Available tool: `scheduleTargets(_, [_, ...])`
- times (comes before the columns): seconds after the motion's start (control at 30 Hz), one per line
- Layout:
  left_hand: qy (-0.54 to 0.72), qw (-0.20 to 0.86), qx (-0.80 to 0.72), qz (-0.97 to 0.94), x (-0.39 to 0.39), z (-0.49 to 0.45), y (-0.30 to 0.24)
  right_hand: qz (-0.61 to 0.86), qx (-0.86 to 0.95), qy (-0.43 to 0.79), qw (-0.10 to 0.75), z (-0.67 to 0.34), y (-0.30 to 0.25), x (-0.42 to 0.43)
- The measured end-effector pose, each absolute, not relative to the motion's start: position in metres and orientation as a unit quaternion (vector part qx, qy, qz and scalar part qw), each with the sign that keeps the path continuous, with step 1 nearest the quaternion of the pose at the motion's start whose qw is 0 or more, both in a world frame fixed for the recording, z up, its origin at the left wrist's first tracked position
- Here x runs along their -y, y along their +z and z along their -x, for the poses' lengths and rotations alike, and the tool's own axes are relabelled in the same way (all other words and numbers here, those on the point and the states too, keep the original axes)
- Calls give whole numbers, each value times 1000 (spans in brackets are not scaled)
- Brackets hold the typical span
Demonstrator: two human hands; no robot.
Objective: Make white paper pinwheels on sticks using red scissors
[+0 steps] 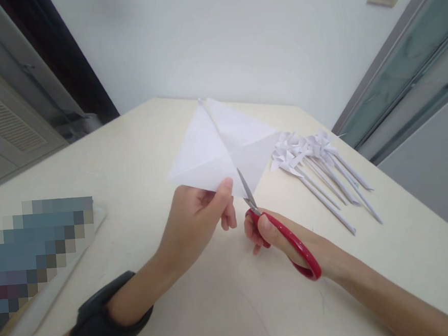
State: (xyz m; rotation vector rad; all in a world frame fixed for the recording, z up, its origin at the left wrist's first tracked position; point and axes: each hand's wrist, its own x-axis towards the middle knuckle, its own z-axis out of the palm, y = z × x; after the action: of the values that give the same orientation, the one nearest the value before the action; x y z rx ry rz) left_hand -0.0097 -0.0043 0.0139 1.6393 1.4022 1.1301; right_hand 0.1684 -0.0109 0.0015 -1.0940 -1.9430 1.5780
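My left hand [202,210] pinches the near edge of a white sheet of paper [199,144], thumb on top and fingers underneath. A slit runs into the sheet from its far corner, and fold lines cross it. Red-handled scissors [296,242] are in my right hand [268,229], thumb through one loop. Their blades lie at the paper's near corner, one blade over the sheet and the other partly hidden under it. Several white paper pinwheels [303,149] with rolled paper sticks lie together to the right of the sheet.
The cream tabletop [130,149] reaches back to a white wall [215,40]. At the left edge lies a pixelated, blurred-out object [34,253] on something white. A dark band [111,314] is on my left wrist. Thin scraps or threads lie near the front.
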Motion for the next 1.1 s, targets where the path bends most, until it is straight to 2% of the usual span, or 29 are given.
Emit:
scheduleTargets(0.3, [456,442,-483,-603,2,10,15,340,660,627,236,-165,8,14])
scheduleTargets(0.57, [468,461,-478,-583,2,10,13,356,651,634,219,-167,0,15])
scheduleTargets(0.7, [484,474,-460,-574,2,9,11,332,641,648,244,-165,-7,13])
scheduleTargets(0.97, [508,471,-446,-567,2,12,12,370,664,593,263,-160,-13,16])
scheduleTargets(1.1, [508,492,-427,-564,1,11,10,365,639,618,276,-155,-8,18])
